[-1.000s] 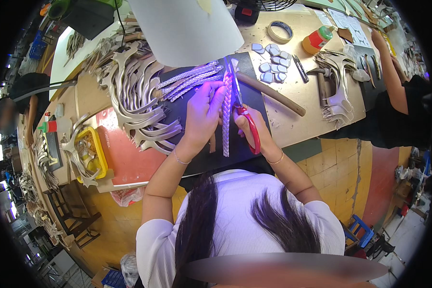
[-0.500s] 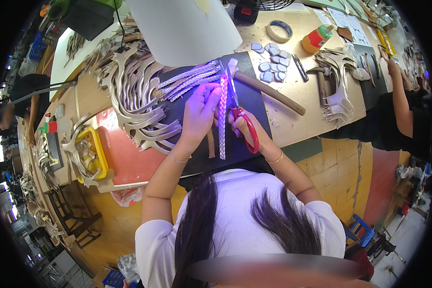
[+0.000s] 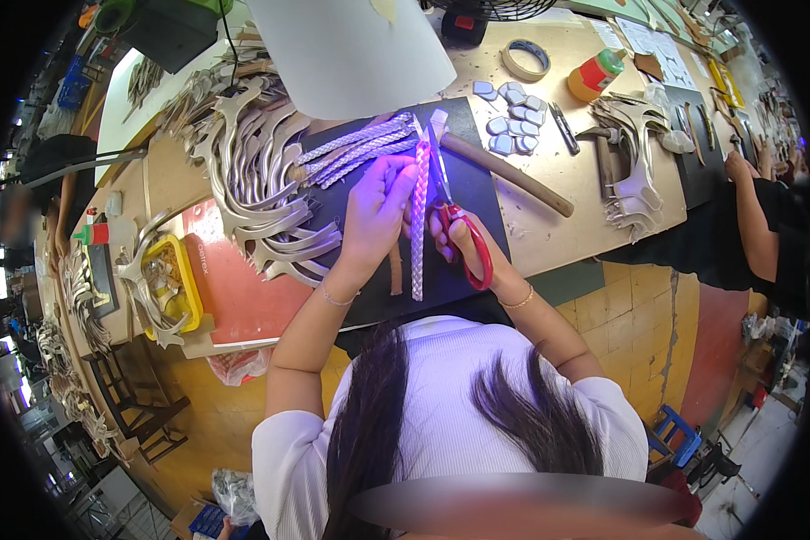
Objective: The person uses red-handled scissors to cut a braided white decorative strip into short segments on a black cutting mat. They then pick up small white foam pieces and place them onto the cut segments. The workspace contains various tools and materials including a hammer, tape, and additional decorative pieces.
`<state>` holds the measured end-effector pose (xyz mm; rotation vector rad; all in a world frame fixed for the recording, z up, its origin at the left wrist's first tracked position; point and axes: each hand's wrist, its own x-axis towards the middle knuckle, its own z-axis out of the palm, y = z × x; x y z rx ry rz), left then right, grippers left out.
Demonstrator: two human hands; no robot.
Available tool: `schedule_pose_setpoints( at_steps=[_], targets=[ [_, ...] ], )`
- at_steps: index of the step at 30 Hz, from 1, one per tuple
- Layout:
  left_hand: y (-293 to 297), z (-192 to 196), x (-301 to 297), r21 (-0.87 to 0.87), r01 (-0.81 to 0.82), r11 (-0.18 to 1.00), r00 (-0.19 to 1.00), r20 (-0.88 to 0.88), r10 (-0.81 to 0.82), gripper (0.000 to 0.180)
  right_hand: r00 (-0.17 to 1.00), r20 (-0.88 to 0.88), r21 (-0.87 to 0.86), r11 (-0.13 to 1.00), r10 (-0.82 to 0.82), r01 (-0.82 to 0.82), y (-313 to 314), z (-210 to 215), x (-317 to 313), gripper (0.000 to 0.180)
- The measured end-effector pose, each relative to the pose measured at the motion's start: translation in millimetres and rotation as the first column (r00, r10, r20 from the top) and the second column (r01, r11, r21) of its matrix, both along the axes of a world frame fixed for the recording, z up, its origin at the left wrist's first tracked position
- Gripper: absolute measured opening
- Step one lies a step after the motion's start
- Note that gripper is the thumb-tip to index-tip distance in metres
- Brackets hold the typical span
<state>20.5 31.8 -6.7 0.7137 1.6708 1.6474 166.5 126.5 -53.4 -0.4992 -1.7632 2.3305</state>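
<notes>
My left hand [image 3: 380,205] pinches a flat braided strap [image 3: 418,252] that stands lengthwise over the black mat [image 3: 369,292]. Closed round the red handles of a pair of scissors [image 3: 478,256] is my right hand [image 3: 454,236]. The scissor blades point away from me and are slightly apart, alongside the strap's far end. A purple-pink light falls on that end and on my fingers. Just beyond my left hand lies a bundle of similar braided straps [image 3: 355,150]. A hammer with a wooden handle [image 3: 508,174] rests on the mat to the right of the scissors.
A white lamp shade [image 3: 351,58] hangs over the far side. Silvery strap pieces [image 3: 252,180] are heaped left, near a yellow tray [image 3: 187,279]. Grey-white tabs [image 3: 516,117], a tape roll [image 3: 526,59] and a glue bottle [image 3: 594,76] lie right. A co-worker's arm [image 3: 754,211] is at far right.
The scissors have tilted slightly, their handles shifting a little right and nearer to me. My left hand and the strap hold almost the same place. The co-worker's hand at far right has moved slightly.
</notes>
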Motion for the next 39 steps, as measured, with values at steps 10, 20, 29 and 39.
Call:
schedule_pose_setpoints(
  at_steps=[10,20,29,39],
  targets=[
    [-1,3,2,0.008,0.004,1.000,0.999,0.042,-0.004,0.022,0.998,0.027,0.236,0.970,-0.063,0.055,4,-2,-1,0.070],
    [-3,-5,-9,-0.008,-0.002,1.000,0.986,-0.165,0.000,0.018,0.991,0.120,0.084,0.995,-0.064,0.054,3,-7,4,0.071],
    [-24,25,-48,-0.261,0.309,0.915,0.806,-0.439,-0.397,0.014,0.953,0.221,0.130,0.962,0.208,-0.241,33,19,36,0.078],
    [-18,61,-77,-0.402,0.367,0.839,0.298,-0.803,-0.516,0.011,0.890,0.281,0.424,0.786,0.358,-0.450,51,38,52,0.071]
  ],
)
